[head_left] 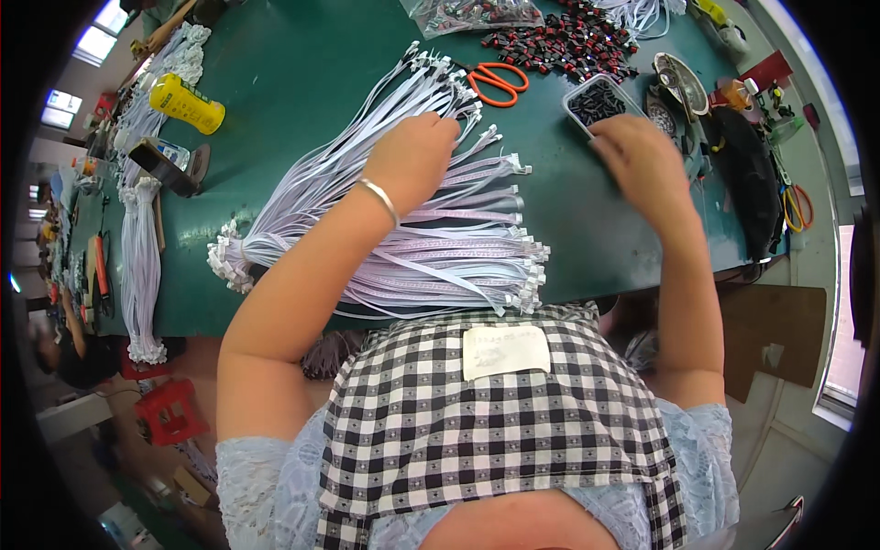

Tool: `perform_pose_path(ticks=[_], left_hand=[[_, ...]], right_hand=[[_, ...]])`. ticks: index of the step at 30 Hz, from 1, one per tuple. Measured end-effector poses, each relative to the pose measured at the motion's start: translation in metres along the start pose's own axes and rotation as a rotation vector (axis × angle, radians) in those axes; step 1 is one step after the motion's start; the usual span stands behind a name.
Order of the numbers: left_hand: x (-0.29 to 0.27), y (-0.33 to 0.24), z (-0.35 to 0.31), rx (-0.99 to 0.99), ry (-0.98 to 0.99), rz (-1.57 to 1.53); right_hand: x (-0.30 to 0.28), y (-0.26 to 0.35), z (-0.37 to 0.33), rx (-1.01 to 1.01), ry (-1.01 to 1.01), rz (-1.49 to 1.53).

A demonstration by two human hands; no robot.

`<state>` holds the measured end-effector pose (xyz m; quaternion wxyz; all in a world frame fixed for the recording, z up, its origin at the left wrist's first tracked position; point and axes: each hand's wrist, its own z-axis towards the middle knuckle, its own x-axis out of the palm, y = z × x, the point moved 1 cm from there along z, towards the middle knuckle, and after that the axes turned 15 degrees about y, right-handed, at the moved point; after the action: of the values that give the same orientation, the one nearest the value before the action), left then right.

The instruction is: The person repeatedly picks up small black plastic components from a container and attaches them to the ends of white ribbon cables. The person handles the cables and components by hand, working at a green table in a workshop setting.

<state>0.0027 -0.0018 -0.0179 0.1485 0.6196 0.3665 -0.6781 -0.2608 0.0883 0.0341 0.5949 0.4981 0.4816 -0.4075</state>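
A big bundle of white flat cables point(440, 247) with small white end connectors fans across the green table in front of me. Over its upper part lies my left hand point(412, 160), a silver bangle on the wrist, its fingers closed on cables near their connector ends; the fingertips are partly hidden. My right hand point(646, 165) is at the near edge of a clear plastic tub point(576, 122) filled with small black parts point(599, 103). The fingers there are bent and close together, and whatever they pinch cannot be made out.
Orange-handled scissors point(498, 84) lie beyond the cables, near a heap of black-and-red parts point(573, 41). A metal bowl point(680, 82) stands right of the tub. Leftward are a yellow bottle point(188, 104), a dark stand point(170, 165) and another cable bundle point(140, 266).
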Motion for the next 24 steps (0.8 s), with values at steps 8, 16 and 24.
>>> perform_pose_path(ticks=[8,16,24], left_hand=[[0.005,-0.008,0.019,0.006,0.051,-0.144],[0.017,-0.023,-0.007,-0.073,0.323,-1.395],[0.023,-0.028,-0.017,-0.17,0.317,-1.605]], right_hand=[[0.021,-0.045,-0.001,0.127,0.086,-0.183],[0.0,-0.046,-0.005,0.22,0.114,-0.124],[0.01,-0.064,0.01,0.172,0.108,-0.211]])
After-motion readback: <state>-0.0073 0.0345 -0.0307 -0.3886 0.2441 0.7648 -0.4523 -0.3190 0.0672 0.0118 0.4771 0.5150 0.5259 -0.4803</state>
